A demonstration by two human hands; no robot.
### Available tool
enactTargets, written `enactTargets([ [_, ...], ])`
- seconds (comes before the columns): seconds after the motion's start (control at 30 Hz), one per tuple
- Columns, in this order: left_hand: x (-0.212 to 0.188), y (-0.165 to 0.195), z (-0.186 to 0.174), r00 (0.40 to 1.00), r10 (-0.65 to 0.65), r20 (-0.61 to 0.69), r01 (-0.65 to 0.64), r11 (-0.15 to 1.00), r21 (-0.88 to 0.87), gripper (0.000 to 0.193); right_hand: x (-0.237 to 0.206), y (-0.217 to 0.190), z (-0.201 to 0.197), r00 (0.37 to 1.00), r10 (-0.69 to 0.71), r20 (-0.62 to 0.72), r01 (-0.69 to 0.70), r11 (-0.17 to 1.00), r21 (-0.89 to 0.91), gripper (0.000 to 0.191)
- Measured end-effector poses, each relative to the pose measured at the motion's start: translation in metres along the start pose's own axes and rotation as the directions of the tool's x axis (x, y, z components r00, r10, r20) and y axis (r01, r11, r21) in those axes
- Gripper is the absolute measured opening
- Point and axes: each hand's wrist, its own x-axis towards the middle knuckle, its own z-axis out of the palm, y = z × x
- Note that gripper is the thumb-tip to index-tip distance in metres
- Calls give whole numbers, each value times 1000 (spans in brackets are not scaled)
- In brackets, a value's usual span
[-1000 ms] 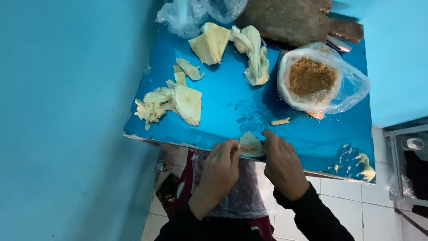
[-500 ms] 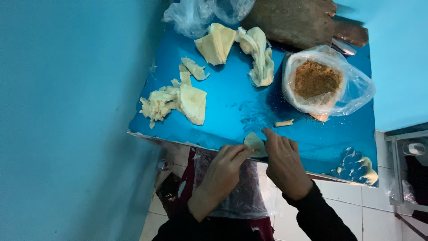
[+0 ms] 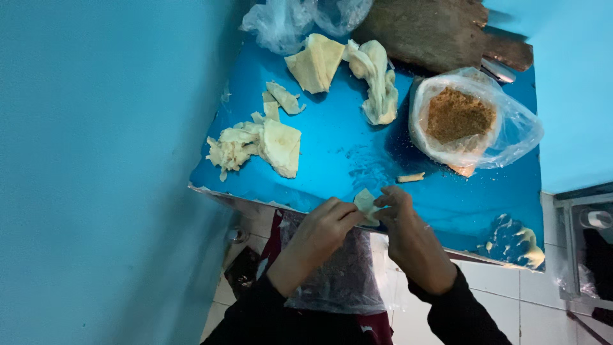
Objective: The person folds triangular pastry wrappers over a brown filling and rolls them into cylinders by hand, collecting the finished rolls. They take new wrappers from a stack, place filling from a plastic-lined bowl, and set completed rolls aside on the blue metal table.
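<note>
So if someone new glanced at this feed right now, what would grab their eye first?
Probably the shiny blue table, scattered with pale folded sheets. At its near edge, the left hand and right hand pinch a small pale piece between their fingertips. To the right, an open plastic bag of brown crumbs stands out.

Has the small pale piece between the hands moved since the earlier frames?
Yes. The small pale piece now sits lower against the table's near edge, pinched between the left hand and right hand, more folded up than before.
</note>
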Motion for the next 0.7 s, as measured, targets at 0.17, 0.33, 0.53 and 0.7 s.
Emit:
enactTargets([
  [0.17, 4, -2, 4, 994, 50, -100, -48, 999, 20, 26, -7, 2, 3, 998, -47, 34, 49, 997, -62, 56],
  [0.33, 13, 2, 12, 993, -65, -97, 68, 997, 34, 13, 8, 11, 3, 958, -283, 39, 284, 924, -257, 59],
  [0.53, 13, 11, 9, 996, -24, -84, 39, 982, 185, 25, 48, 15, -13, 944, 11, 330, -28, 998, 48, 64],
  [0.7, 5, 14, 5, 991, 103, -84, -81, 969, 232, 25, 30, 15, -2, 972, -230, 45, 234, 969, -85, 54],
])
